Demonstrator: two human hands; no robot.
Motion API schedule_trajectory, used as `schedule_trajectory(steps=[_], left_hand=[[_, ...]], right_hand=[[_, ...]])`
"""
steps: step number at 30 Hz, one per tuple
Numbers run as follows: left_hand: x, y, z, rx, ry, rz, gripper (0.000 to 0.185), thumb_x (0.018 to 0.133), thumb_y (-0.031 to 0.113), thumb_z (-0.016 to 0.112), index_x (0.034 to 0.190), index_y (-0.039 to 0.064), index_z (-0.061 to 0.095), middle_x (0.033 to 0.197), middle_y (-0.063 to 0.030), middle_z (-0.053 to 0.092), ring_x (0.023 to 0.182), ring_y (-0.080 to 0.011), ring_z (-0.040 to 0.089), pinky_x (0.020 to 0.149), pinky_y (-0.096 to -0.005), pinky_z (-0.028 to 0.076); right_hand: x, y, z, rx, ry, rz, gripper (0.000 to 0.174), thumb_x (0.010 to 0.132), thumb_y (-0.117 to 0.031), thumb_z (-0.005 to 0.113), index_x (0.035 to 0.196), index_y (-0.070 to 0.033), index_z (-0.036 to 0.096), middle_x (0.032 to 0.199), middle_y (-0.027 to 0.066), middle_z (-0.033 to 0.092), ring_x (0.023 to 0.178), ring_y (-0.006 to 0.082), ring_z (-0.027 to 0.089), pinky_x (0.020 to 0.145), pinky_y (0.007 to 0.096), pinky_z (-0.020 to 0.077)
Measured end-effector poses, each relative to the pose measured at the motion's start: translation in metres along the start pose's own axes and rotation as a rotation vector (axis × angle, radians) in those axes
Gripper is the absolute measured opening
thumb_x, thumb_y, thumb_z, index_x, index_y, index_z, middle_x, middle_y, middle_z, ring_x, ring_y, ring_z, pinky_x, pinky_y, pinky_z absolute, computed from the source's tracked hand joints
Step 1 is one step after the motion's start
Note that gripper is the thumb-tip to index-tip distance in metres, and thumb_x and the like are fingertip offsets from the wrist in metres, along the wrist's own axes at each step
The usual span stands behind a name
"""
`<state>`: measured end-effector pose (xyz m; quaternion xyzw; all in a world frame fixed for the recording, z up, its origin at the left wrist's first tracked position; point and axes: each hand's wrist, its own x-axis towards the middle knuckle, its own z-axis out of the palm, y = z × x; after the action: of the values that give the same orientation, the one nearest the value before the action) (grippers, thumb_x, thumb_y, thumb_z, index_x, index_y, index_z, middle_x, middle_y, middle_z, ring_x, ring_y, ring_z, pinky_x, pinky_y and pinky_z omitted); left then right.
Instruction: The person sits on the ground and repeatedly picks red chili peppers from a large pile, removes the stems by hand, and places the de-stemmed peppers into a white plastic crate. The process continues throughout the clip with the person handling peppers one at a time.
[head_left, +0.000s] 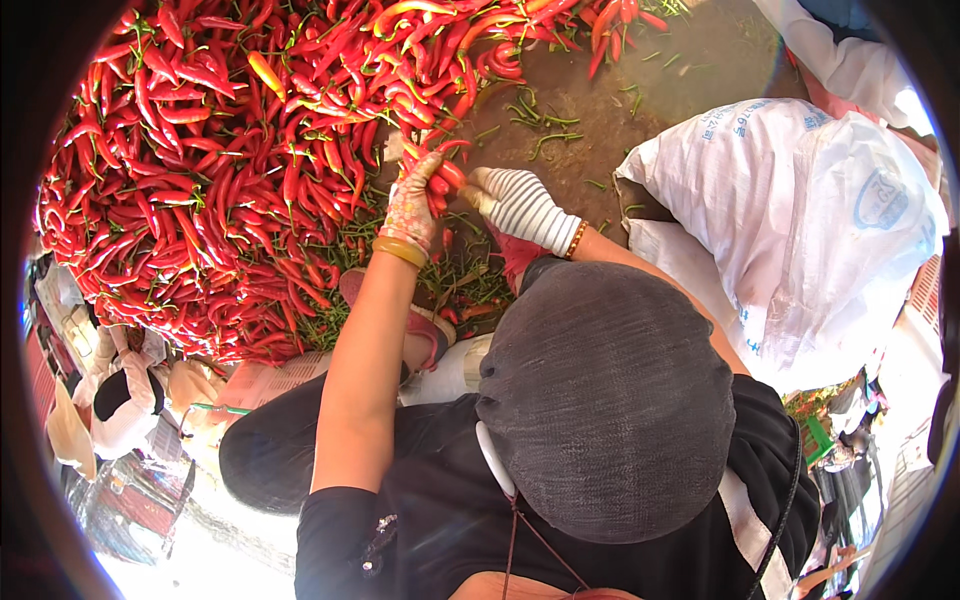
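My left hand (414, 201), in a floral-patterned glove with a yellow bangle at the wrist, is closed around several red chilli peppers (448, 174). Their ends stick out on both sides of the fingers. My right hand (519, 204) wears a white glove with dark stripes and a beaded bracelet. Its fingertips are bent together at the right end of one of these peppers; the stem there is hidden. Left of and beyond my hands spreads a large heap of red chilli peppers (202, 180), a few of them orange. Loose green stems (551, 120) lie on the ground ahead.
A big white woven sack (780, 225) with blue print stands at the right. Green stems and some peppers (469, 285) litter the ground by my shoes (431, 334). A raised knee in dark grey cloth (607, 405) blocks part of the view. Cloths and bags (124, 405) lie at the left.
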<state>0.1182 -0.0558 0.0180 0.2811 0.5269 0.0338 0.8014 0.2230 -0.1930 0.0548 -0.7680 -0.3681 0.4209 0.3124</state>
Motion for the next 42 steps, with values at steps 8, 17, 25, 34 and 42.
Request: schedule_trajectory(steps=[8,17,25,34,42], left_hand=[[-0.001,0.027,-0.063,-0.195,-0.108,-0.039,0.024,0.082,0.017,0.066,0.101,0.002,0.061,0.084,-0.0125,0.067,0.08,-0.0302,0.065,0.079,-0.0424,0.053],[-0.013,0.013,-0.065,-0.22,-0.083,-0.104,0.011,0.084,0.018,0.067,0.086,0.008,0.062,0.066,-0.0039,0.063,0.054,-0.0144,0.057,0.05,-0.0247,0.046],[-0.012,-0.017,-0.016,-0.242,-0.186,0.044,0.017,0.085,0.014,0.068,0.1,0.008,0.062,0.084,-0.0023,0.065,0.064,-0.0125,0.06,0.056,-0.0233,0.048],[0.009,-0.01,-0.042,-0.23,-0.2,-0.184,0.029,0.085,0.022,0.065,0.108,0.006,0.059,0.083,-0.0038,0.063,0.076,-0.0195,0.058,0.083,-0.0371,0.047],[-0.014,0.002,-0.016,-0.211,-0.167,-0.038,0.033,0.086,0.018,0.064,0.117,0.007,0.057,0.09,-0.0036,0.064,0.072,-0.0125,0.057,0.065,-0.0276,0.047]], right_hand=[[0.068,0.013,-0.008,-0.73,0.301,-0.24,0.025,0.085,-0.013,0.048,0.108,-0.006,0.055,0.096,0.0151,0.061,0.078,0.0306,0.065,0.065,0.0419,0.0524],[0.065,0.028,-0.011,-0.625,0.012,-0.049,0.03,0.085,-0.029,0.055,0.099,-0.003,0.058,0.097,0.0184,0.064,0.093,0.0322,0.063,0.08,0.0435,0.0503],[0.013,0.014,0.012,-0.026,0.128,-0.222,0.038,0.086,-0.027,0.058,0.114,-0.002,0.054,0.102,0.0235,0.06,0.094,0.0388,0.059,0.081,0.0419,0.0485],[0.006,-0.002,0.003,0.254,0.051,-0.077,0.034,0.086,-0.018,0.058,0.113,0.003,0.054,0.097,0.0242,0.063,0.095,0.038,0.06,0.083,0.0404,0.0476],[0.002,0.001,0.008,0.805,0.011,0.313,0.031,0.093,-0.018,0.052,0.118,0.0,0.053,0.099,0.0145,0.065,0.089,0.0262,0.062,0.08,0.0356,0.0483]])
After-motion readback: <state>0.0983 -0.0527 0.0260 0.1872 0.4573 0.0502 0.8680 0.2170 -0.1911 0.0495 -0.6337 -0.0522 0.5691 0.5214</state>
